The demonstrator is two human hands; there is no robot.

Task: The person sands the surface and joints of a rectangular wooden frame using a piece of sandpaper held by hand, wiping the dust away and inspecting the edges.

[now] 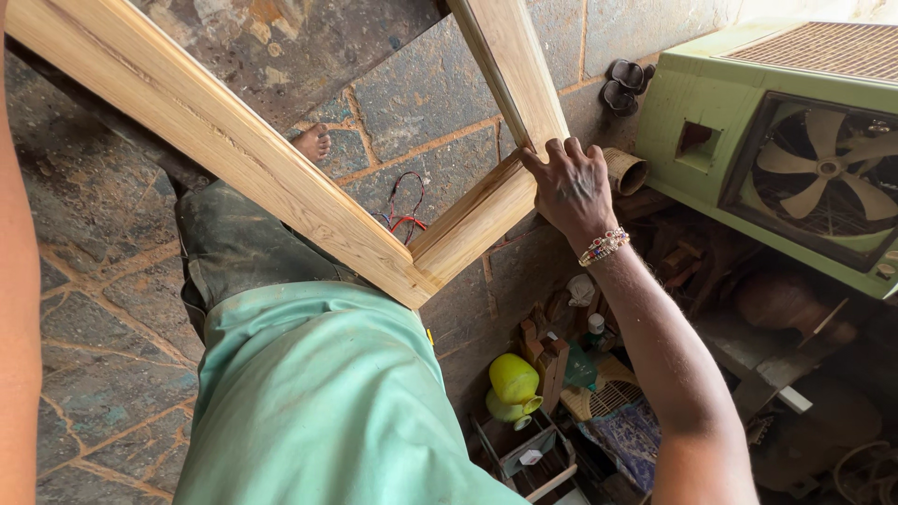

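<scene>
A pale wooden frame (234, 140) of jointed rails runs across the upper part of the head view, its corner resting against my green shirt. My right hand (571, 187) grips the frame where a short cross rail (472, 220) meets the upright rail (514, 70); a beaded bracelet circles that wrist. My left arm (19, 309) runs along the left edge of the view; the hand itself is out of view. My bare foot (313, 142) shows on the stone floor below the frame.
A green air cooler (795, 140) with a fan stands at the right. Red and black wires (402, 210) lie on the stone floor. A yellow jug (514, 383), wood offcuts and clutter fill the lower right. A pair of sandals (625, 82) sits near the cooler.
</scene>
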